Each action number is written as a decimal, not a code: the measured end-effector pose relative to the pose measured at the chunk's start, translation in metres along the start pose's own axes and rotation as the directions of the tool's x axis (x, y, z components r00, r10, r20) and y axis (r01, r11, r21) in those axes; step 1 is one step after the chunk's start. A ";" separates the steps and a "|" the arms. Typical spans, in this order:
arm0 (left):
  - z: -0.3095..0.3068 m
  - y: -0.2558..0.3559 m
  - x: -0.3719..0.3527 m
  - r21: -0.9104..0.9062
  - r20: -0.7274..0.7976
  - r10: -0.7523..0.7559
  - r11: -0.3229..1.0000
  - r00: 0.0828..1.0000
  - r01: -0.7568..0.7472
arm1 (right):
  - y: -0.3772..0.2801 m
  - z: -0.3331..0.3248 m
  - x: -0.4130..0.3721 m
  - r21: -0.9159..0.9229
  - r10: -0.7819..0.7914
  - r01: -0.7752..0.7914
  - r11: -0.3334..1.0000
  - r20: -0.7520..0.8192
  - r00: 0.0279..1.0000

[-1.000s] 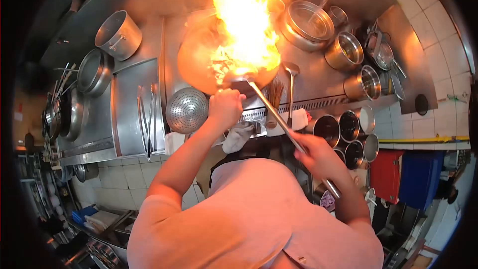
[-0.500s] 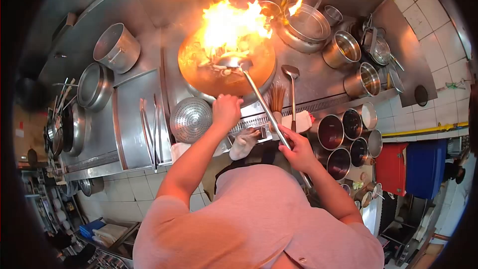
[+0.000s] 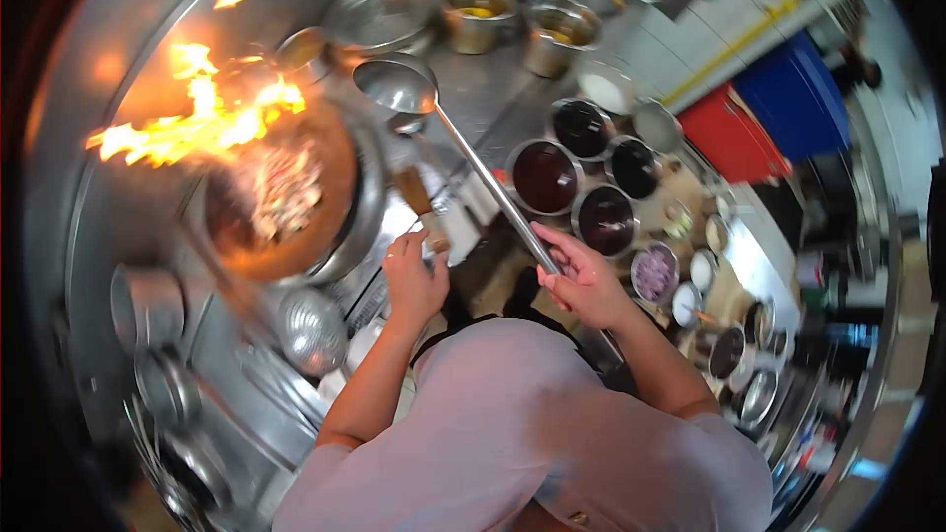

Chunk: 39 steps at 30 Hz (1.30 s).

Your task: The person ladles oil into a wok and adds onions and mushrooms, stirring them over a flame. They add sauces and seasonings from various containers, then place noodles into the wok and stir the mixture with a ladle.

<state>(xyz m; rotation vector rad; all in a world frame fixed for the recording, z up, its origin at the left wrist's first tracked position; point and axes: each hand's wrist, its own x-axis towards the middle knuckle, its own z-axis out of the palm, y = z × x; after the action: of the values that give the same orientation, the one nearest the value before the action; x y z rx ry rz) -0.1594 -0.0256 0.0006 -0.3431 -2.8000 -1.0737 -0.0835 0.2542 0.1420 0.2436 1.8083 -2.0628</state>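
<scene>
Right grip [image 3: 581, 284] clenched mid-shaft on ladle [image 3: 399, 87], bowl up just beside flaming wok [image 3: 286, 197]. Left grip [image 3: 414, 281] at wok's near rim, closure can't tell. Ladle likely stiff steel, bowl-heavy, maybe greasy: hold mid-shaft.

wok [image 3: 281, 202] off to our left, ladle [image 3: 399, 87] up just right of it, sauce pots [image 3: 544, 175] further right, strainer [image 3: 310, 330] in front of the wok
</scene>
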 end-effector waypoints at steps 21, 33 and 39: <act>0.243 0.183 0.143 0.338 0.595 0.269 0.771 0.757 -0.540 | 0.097 -0.189 -0.050 0.032 0.032 -0.018 0.999 -0.491 0.871; 0.225 0.178 0.137 0.222 0.575 0.259 0.863 0.776 -0.453 | 0.085 -0.228 -0.054 0.534 0.127 0.038 0.845 -0.269 0.955; 0.147 0.139 0.104 0.064 0.448 0.227 0.957 0.865 -0.284 | 0.047 -0.209 -0.076 0.693 0.043 0.174 0.700 -0.284 0.958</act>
<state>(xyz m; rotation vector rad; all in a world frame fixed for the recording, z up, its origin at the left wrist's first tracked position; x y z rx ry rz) -0.2290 0.1907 0.0019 -1.0275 -3.0542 -0.8339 -0.0207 0.4675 0.0958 0.7226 1.0325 -2.8231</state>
